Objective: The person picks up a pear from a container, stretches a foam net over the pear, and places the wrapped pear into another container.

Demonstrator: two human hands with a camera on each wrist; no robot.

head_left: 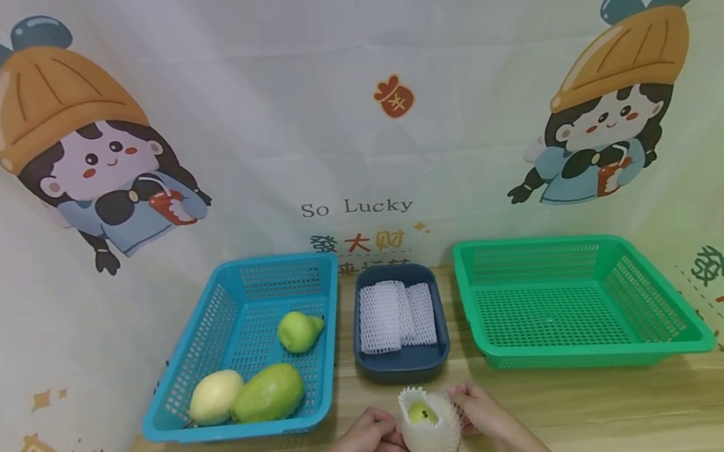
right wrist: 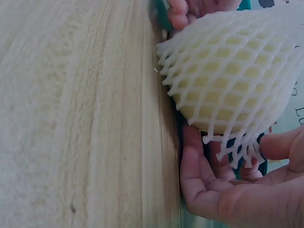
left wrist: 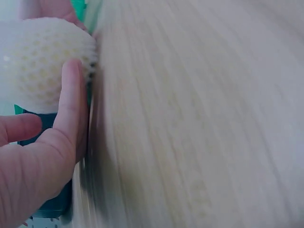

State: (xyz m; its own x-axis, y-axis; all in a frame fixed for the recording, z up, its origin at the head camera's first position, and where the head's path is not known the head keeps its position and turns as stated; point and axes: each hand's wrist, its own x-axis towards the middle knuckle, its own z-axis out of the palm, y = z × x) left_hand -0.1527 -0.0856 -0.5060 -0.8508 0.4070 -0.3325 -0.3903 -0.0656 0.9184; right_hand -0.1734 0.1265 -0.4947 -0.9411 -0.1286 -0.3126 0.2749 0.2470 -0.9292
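Note:
A pale yellow-green fruit (head_left: 423, 414) with a dark spot at its end sits inside a white foam net sleeve (head_left: 440, 442), low over the front of the table. From the left, my left hand (head_left: 375, 443) touches the sleeve with extended fingers; its thumb stands apart from the net in the left wrist view. On the other side, my right hand (head_left: 485, 414) pinches the loose edge of the net between thumb and fingers. The right wrist view shows the fruit's skin (right wrist: 223, 99) through the mesh and the net's strand ends beside the right thumb (right wrist: 280, 144).
A blue basket (head_left: 177, 411) at left holds a green pear-shaped fruit (head_left: 299, 332), a pale yellow fruit (head_left: 216, 397) and a large green oblong fruit (head_left: 270, 393). Behind my hands, a dark blue tray (head_left: 402, 373) holds white foam nets (head_left: 380, 319). A green basket (head_left: 553, 302) stands right.

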